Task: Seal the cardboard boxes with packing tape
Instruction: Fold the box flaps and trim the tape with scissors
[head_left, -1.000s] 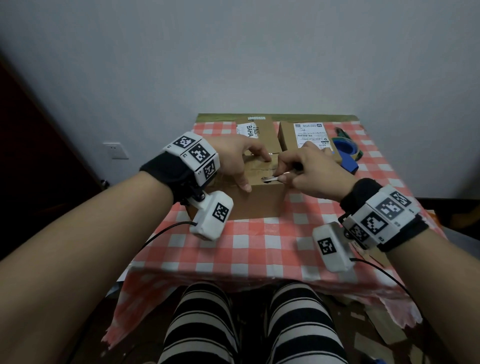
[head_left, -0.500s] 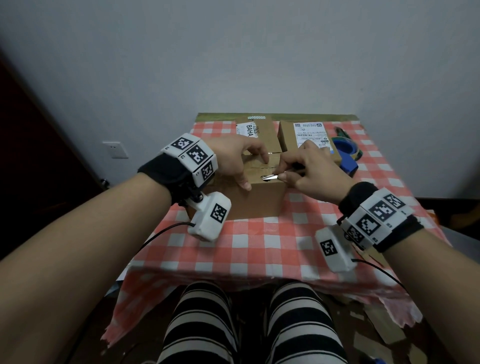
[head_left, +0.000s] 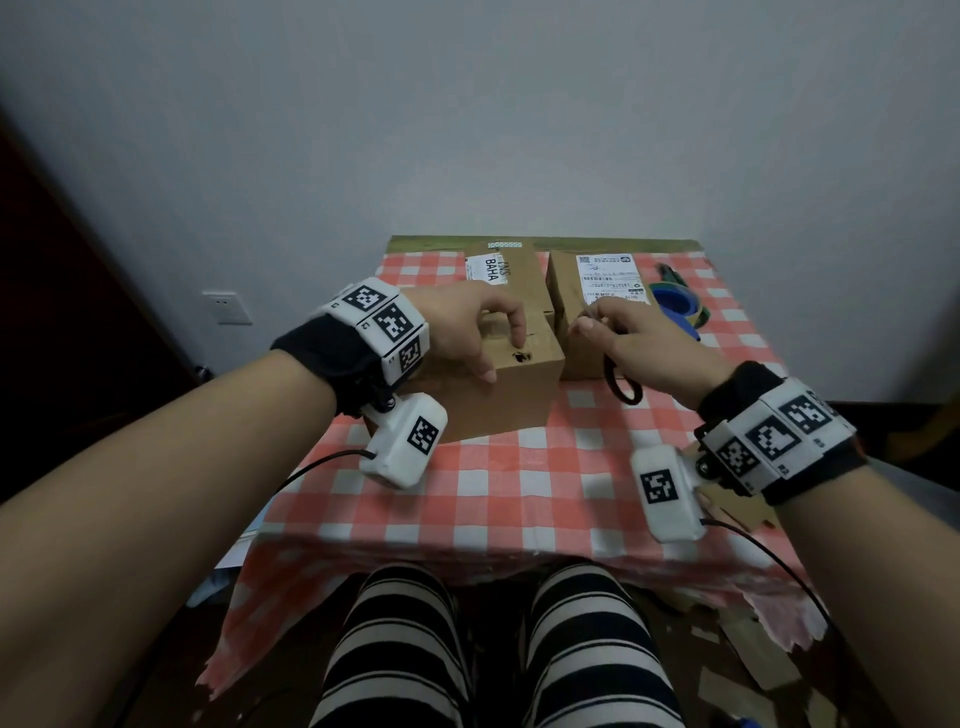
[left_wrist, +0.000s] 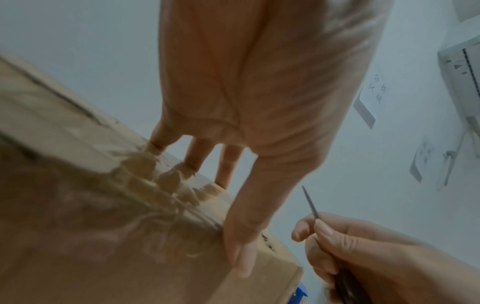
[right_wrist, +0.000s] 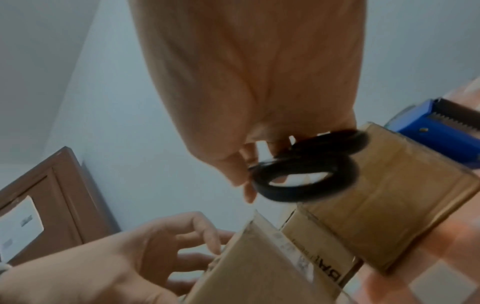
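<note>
Left hand fingers spread on the box, right hand gripping scissors; raised blades could nick the nearby fingers.

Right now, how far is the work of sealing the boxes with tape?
Glossy tape with wrinkles covers the near box top in the left wrist view, so its seam looks taped. The left hand rests on it; the right hand holds scissors off to its right. The second box behind cannot be judged. The blue tape dispenser lies on the table.
</note>
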